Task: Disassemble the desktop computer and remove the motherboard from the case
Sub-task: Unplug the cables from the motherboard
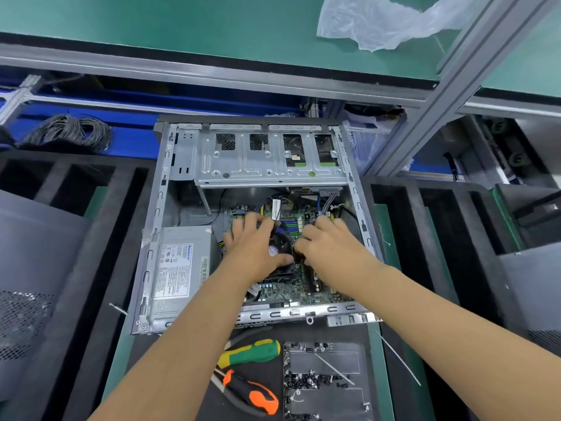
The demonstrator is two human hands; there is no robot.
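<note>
Both hands deep in the open grey metal computer case: left hand fingers curled gripping the black round CPU fan, right hand fingers bent onto the green motherboard, grasp unclear.

Two bare forearms and two hands are in view. Neither the left hand nor the right hand wears a glove, ring, watch or wristband. No sleeve reaches the forearms within the picture. The fingernails that can be seen are short and unpainted.
</note>
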